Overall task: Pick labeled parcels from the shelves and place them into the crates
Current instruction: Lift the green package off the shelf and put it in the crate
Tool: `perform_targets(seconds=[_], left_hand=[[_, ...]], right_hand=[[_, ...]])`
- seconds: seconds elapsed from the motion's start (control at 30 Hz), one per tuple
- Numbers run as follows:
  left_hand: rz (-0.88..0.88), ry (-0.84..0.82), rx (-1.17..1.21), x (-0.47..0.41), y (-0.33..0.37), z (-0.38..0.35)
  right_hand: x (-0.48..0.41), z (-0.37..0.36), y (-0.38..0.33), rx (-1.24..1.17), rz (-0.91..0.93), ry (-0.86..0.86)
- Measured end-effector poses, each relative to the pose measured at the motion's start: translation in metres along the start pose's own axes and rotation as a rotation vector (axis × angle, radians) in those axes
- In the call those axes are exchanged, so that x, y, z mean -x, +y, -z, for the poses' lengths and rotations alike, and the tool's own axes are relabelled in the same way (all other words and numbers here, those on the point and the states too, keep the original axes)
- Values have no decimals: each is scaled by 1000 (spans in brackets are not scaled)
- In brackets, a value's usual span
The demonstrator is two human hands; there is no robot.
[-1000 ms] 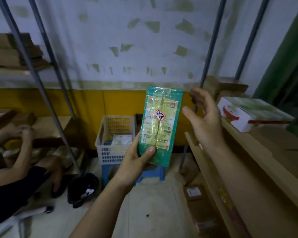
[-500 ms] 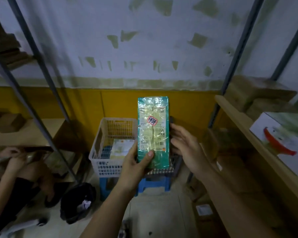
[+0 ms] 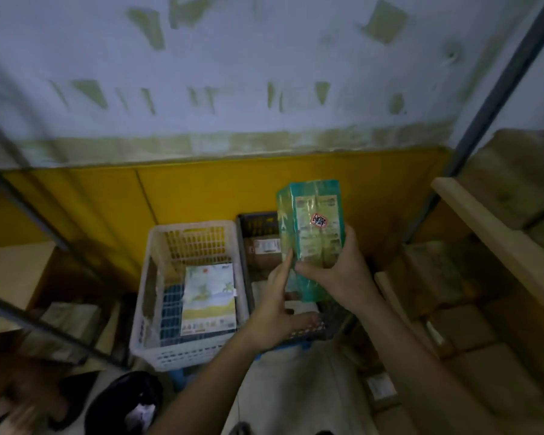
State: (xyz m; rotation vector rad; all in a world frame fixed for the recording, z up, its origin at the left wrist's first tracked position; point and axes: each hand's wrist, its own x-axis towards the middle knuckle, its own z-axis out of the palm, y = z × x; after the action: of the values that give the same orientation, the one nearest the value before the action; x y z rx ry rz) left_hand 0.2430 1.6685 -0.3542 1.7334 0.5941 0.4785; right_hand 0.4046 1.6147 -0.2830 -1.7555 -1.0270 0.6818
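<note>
From the head camera I see the green parcel has changed hands since half a second ago: then the left hand gripped its lower end, now the right hand is wrapped around the lower half, thumb across the front, fingers behind. The left hand has let go; it sits just beside the parcel's lower left edge with fingers loosely extended, the index finger up against the wrapper, nothing in its grasp. The view has also dipped and come closer, so both crates show more of their insides.

The parcel stands nearly upright, tilted slightly, above the dark crate. It is a tall pack in translucent teal-green film over pale yellow inner packs, with printed labels and a small red-edged sticker on the front.

The white crate to the left holds a flat pale packet. A brown labelled box lies in the dark crate.
</note>
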Motion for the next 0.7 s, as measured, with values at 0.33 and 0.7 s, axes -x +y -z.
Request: perform_targets(seconds=[0.33, 0.7], left_hand=[[151, -142, -210, -121, -91, 11], [496, 123, -558, -271, -231, 63]], right_hand=[[-117, -21, 114, 151, -177, 72], [-254, -48, 280, 342, -436, -23]])
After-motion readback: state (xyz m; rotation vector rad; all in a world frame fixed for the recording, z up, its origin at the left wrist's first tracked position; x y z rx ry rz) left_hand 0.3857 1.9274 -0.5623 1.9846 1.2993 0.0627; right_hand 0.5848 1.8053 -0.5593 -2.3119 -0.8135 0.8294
